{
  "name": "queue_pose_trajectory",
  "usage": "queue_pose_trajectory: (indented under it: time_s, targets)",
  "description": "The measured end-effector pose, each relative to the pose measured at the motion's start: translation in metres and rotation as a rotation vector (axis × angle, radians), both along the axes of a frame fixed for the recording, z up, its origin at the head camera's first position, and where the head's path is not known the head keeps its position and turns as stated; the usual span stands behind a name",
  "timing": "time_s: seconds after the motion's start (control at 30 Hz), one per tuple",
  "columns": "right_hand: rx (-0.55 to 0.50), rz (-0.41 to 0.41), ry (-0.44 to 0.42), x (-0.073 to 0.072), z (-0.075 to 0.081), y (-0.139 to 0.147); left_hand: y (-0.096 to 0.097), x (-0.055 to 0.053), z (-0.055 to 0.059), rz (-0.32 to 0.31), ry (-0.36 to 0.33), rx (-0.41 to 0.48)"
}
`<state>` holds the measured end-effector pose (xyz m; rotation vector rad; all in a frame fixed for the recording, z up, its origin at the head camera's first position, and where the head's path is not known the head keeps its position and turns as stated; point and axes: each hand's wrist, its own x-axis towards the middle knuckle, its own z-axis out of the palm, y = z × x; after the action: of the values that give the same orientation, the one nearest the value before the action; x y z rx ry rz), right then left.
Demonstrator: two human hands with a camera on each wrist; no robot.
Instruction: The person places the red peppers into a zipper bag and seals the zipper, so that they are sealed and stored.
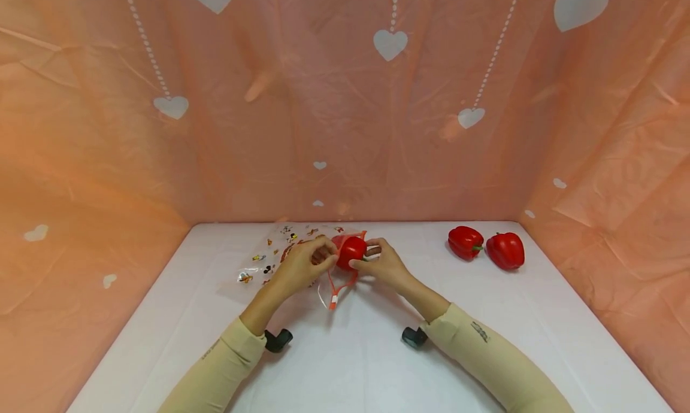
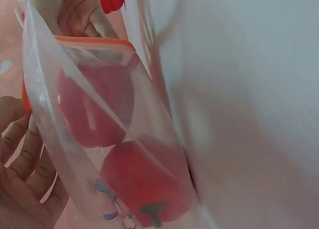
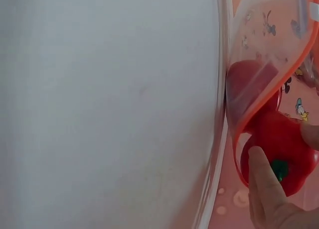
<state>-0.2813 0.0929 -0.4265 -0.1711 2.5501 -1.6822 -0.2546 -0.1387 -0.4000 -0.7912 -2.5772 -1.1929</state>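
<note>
My left hand (image 1: 304,263) pinches the orange-edged mouth of a clear zip bag (image 1: 253,269) with cartoon figures printed on it. At that mouth, my right hand (image 1: 385,266) grips a red bell pepper (image 1: 353,252), thumb on one side and fingers on the other. The right wrist view shows this pepper's green stem (image 3: 279,169) facing the hand. Deeper in the bag lies another red bell pepper (image 2: 144,184), seen through the film in the left wrist view. The bag's orange zip edge (image 3: 271,92) stands spread apart around the held pepper.
Two more red bell peppers, one on the left (image 1: 465,243) and one on the right (image 1: 505,251), lie at the back right of the white table (image 1: 345,365). Peach cloth (image 1: 345,131) with white hearts walls the back and sides. Dark wrist cameras (image 1: 278,340) sit below the forearms.
</note>
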Motion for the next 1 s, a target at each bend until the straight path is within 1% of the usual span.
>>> queue_pose_trajectory:
  time_s: [0.13,0.27,0.53,0.73,1.0]
  targets:
    - [0.005,0.002,0.007,-0.001,0.002,-0.004,0.000,-0.001,-0.001,-0.008,0.006,0.002]
    - [-0.004,0.006,0.008,-0.001,0.003,-0.007,0.000,-0.002,-0.002,-0.004,0.007,0.000]
    - [-0.009,0.002,0.037,0.000,0.003,-0.012,-0.001,-0.001,-0.001,-0.003,-0.015,0.003]
    - [0.003,0.008,0.027,-0.004,0.002,-0.014,-0.001,-0.001,0.000,-0.006,-0.022,0.004]
    - [-0.029,0.032,0.012,-0.007,0.001,-0.016,-0.001,-0.002,-0.001,-0.011,-0.023,0.000]
